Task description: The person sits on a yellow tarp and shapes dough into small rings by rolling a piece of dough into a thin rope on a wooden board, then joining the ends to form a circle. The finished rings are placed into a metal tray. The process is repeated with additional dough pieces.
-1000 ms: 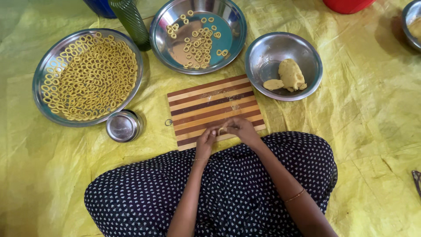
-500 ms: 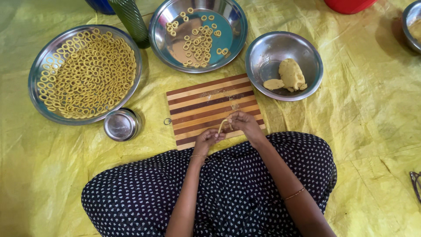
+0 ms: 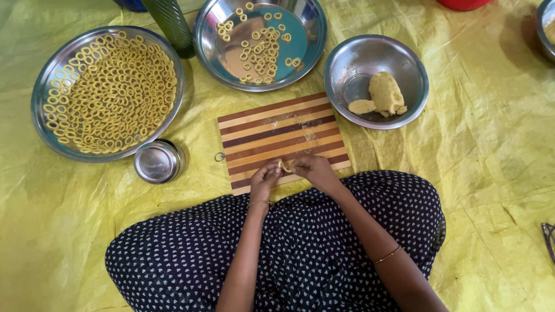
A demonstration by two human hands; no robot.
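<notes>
My left hand (image 3: pixel 265 180) and my right hand (image 3: pixel 313 170) meet over the near edge of a striped wooden board (image 3: pixel 277 133). Between their fingertips they pinch a small strip of yellow dough (image 3: pixel 285 168), curled into a loop. A steel bowl (image 3: pixel 354 75) at the right of the board holds a lump of dough (image 3: pixel 385 92) and a smaller piece (image 3: pixel 362 106).
A large steel plate (image 3: pixel 43 95) at the left is heaped with dough rings. A second steel plate (image 3: pixel 303 43) at the back holds several rings. A small steel cup (image 3: pixel 156 161) stands left of the board. A dark green bottle (image 3: pixel 170 26) rises behind. Yellow sheet (image 3: pixel 491 150) covers the floor.
The dough strip that hung long between my hands half a second ago is now curled short at my fingertips. Both hands stay at the board's near edge.
</notes>
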